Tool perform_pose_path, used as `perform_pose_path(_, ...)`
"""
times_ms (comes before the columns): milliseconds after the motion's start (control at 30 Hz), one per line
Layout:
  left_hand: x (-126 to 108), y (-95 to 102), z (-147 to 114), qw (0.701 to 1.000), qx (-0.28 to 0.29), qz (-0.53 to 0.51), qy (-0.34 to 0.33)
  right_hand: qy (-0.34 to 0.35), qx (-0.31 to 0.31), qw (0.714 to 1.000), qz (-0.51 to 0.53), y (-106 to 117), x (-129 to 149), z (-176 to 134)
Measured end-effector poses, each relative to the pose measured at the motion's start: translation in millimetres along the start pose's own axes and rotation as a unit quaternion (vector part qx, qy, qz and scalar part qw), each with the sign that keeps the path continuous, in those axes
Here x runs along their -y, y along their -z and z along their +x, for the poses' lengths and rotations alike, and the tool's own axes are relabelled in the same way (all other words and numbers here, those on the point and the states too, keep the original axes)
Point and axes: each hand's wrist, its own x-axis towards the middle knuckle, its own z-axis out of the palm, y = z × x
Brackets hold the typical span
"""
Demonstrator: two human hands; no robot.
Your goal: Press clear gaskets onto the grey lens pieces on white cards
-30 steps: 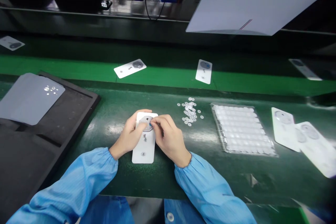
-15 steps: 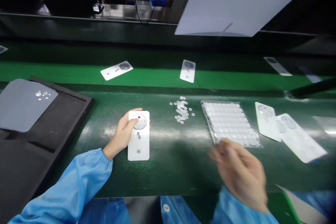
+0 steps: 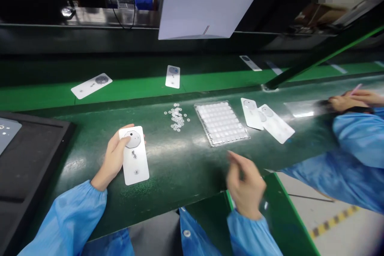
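Observation:
My left hand (image 3: 114,156) is closed on a white phone back cover (image 3: 135,164), thumb lying on its round grey camera area. The cover is tilted slightly above the green bench, with dark printed marks below the circle. Slightly blurred, my right hand (image 3: 246,184) is closed in a pinch near the bench's front edge; whatever lies between the fingertips is too small to make out. Beyond that hand lies a clear tray (image 3: 222,124) with rows of white round pieces. A loose heap of small translucent discs (image 3: 177,118) rests left of the tray.
Two white covers (image 3: 277,124) overlap right of the tray. More covers lie on the bright green belt (image 3: 135,84) behind. A black tray (image 3: 27,160) occupies the left side. At right, a co-worker's hands (image 3: 354,100) hold a pink stick. A green post (image 3: 315,54) slants across.
The view has swung right, bringing the co-worker's arms into sight. My right hand has moved away from the tray's near edge, toward my body. My left hand keeps its hold on the cover.

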Motion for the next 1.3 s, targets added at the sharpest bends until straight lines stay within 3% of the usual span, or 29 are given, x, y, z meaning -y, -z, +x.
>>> perform_pose_path(67,1,1.0,0,1.0,0.0,0.0,0.0,0.084,0.098,0.989,0.072,-35,27,27)
perform_pose_path(167,1,2.5,1,1.0,0.005,-0.005,-0.001,0.139,0.182,0.97,0.077,-77,47,57)
perform_pose_path(267,2,3.0,1,1.0,0.012,-0.013,-0.001,0.167,0.212,0.962,0.046,-89,50,58)
perform_pose_path(333,3,2.9,2,1.0,0.014,-0.017,0.001,0.188,0.228,0.954,0.047,-78,51,42)
perform_pose_path(567,14,4.6,0,0.999,0.003,-0.004,-0.042,0.24,0.326,0.905,0.129,1,69,-33)
perform_pose_path(800,16,5.4,-5,0.993,0.014,0.073,-0.092,0.297,0.351,0.864,0.208,10,77,-46)
perform_pose_path(900,18,6.5,-5,0.991,0.037,0.106,-0.08,0.234,0.369,0.859,0.266,8,82,-43)
perform_pose_path(1000,19,7.1,-7,0.984,0.063,0.149,-0.072,0.051,0.43,0.846,0.312,0,92,-24)
perform_pose_path(1100,19,6.2,-12,0.957,0.082,0.245,-0.135,-0.093,0.489,0.799,0.337,-18,105,8)
perform_pose_path(1200,18,4.7,-18,0.913,0.149,0.315,-0.213,-0.136,0.513,0.765,0.364,-34,116,41)
perform_pose_path(1300,19,3.7,-22,0.898,0.22,0.314,-0.214,-0.119,0.546,0.749,0.355,-41,124,62)
